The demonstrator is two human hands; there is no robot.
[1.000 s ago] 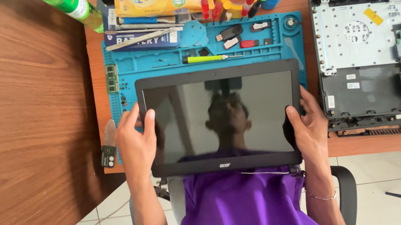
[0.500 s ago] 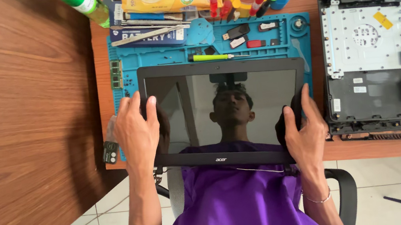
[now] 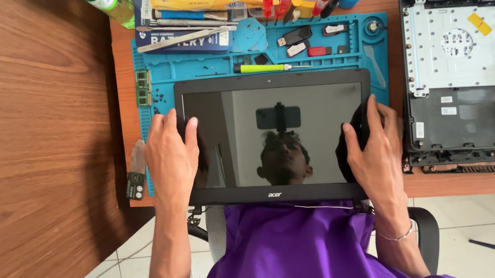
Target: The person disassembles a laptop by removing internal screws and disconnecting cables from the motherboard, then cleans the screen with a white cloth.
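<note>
We see both hands on a detached laptop screen panel [image 3: 277, 139], which lies flat over the front part of a blue repair mat [image 3: 263, 54] on the wooden worktop [image 3: 34, 149], its lower edge reaching past the worktop edge toward the person. The left hand [image 3: 171, 159] presses on the left bezel with spread fingers, its grip released, not clenched. The right hand [image 3: 374, 144] rests on the right bezel, fingers lying flat on the glass, also released. Just behind the panel a yellow-green screwdriver [image 3: 264, 67] lies on the mat. On the right, near the panel, stands an opened laptop base [image 3: 467, 67] with its inner parts showing.
</note>
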